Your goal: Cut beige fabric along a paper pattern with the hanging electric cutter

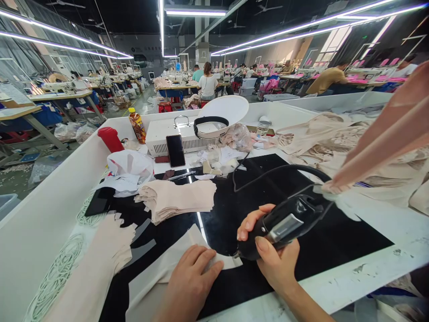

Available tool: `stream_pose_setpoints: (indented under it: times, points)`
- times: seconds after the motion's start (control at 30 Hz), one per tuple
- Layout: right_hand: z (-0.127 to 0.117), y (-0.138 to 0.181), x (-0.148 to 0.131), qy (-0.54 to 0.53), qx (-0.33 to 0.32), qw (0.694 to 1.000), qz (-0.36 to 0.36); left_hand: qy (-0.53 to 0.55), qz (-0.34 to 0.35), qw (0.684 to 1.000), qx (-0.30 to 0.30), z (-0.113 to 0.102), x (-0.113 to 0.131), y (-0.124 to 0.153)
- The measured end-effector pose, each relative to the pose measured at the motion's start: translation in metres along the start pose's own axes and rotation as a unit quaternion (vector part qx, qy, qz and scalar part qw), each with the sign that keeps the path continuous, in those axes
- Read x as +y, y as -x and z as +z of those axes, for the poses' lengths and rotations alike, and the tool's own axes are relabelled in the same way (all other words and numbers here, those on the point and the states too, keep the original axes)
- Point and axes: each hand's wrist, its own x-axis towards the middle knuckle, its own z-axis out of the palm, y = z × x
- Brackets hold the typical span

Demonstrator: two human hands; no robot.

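Observation:
My right hand [276, 264] is wrapped round a black corded handheld power tool [286, 226], held tilted with its small metal tip low at the left. That tip is at the edge of a beige fabric piece [174, 250]; I cannot tell whether it touches. My left hand [194, 277] lies on this fabric with its fingers stretched out, just left of the tip. Underneath is a glossy black board [335, 241]. Beyond my left hand sits a stack of cut beige fabric pieces [184, 199]. More layered beige fabric [97, 255] lies at the left.
White side walls [56, 201] edge the table. A phone [176, 151] leans on a white metal box [161, 136] near a drink bottle [137, 125]. Pale green cord [56, 277] lies left. Peach fabric [385, 129] hangs at the right above heaped fabric [321, 129]. People sit at sewing tables beyond.

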Motion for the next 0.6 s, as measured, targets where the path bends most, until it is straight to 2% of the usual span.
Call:
stream_pose_setpoints:
  times: [0.2, 0.37, 0.6]
  points:
    - [0.002, 0.0, -0.003, -0.002, 0.01, 1.0, 0.007, 0.005, -0.001, 1.0, -0.001, 0.0, -0.001, -0.001]
    - [0.006, 0.005, -0.007, -0.029, -0.01, 0.999, 0.017, 0.017, -0.004, 1.0, -0.002, 0.002, -0.001, -0.001]
    - [0.009, 0.015, -0.002, -0.012, -0.015, 1.0, 0.022, 0.024, 0.002, 1.0, -0.005, 0.001, 0.0, -0.002]
